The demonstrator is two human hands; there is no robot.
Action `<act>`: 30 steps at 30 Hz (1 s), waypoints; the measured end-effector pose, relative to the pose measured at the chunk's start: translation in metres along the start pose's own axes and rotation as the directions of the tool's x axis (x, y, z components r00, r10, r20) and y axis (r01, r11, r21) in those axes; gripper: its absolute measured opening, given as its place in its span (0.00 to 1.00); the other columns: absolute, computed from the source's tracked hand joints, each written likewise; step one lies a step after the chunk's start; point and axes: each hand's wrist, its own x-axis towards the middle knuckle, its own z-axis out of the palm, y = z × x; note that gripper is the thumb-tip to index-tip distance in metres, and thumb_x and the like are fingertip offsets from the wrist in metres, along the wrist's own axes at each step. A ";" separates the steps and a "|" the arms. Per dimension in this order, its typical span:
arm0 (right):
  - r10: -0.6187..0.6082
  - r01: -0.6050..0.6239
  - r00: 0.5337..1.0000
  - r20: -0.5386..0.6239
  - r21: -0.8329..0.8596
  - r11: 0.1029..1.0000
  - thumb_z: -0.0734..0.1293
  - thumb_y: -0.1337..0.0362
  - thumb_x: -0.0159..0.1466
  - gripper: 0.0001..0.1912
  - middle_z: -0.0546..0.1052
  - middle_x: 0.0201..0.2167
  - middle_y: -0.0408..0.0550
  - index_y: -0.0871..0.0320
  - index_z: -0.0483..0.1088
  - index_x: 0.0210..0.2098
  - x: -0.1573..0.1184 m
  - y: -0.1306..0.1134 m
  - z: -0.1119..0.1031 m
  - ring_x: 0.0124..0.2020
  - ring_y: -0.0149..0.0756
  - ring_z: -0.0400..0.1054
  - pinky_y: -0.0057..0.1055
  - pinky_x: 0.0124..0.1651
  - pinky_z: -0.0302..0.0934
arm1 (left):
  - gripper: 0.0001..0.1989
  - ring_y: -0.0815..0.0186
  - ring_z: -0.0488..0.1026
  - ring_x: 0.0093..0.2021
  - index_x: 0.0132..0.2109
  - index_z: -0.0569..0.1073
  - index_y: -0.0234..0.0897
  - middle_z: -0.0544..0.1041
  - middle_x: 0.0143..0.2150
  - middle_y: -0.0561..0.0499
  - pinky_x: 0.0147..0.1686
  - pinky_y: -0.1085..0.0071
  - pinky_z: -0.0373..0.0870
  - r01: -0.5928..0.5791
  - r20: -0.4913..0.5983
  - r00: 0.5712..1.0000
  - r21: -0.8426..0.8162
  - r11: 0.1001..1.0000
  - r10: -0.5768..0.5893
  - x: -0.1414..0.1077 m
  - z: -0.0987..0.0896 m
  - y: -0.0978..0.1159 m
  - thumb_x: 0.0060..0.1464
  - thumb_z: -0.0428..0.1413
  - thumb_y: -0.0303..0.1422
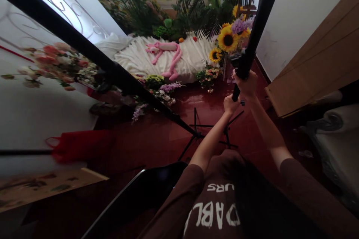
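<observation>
A black tripod stand point(262, 22) rises at a slant on the right side of the head view. My left hand point(231, 104) is wrapped round its lower tube, beside a small dark knob point(242, 102). Just above it, my right hand point(248, 84) is closed round the thicker joint of the same pole. My fingers partly hide the joint. Thin black legs point(227, 138) spread over the floor below my hands. A second black stand point(81, 46) slants across the left side, apart from both hands.
Beyond the stands, a pink plush toy point(169, 47) lies on a white cloth point(193, 58). Sunflowers point(227, 39) stand close behind the right pole. Pink flowers point(53, 58) and a red bag point(81, 143) are at left. A brown board point(314, 56) leans at right.
</observation>
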 end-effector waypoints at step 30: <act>0.419 -0.492 0.822 0.386 0.110 0.864 0.65 0.52 0.65 0.17 0.76 0.25 0.40 0.53 0.65 0.49 -0.097 0.102 -0.030 0.23 0.32 0.72 0.28 0.30 0.68 | 0.14 0.62 0.73 0.28 0.25 0.75 0.36 0.76 0.23 0.45 0.31 0.71 0.62 -0.015 -0.048 0.999 0.001 1.000 0.015 0.000 0.005 -0.004 0.53 0.58 0.39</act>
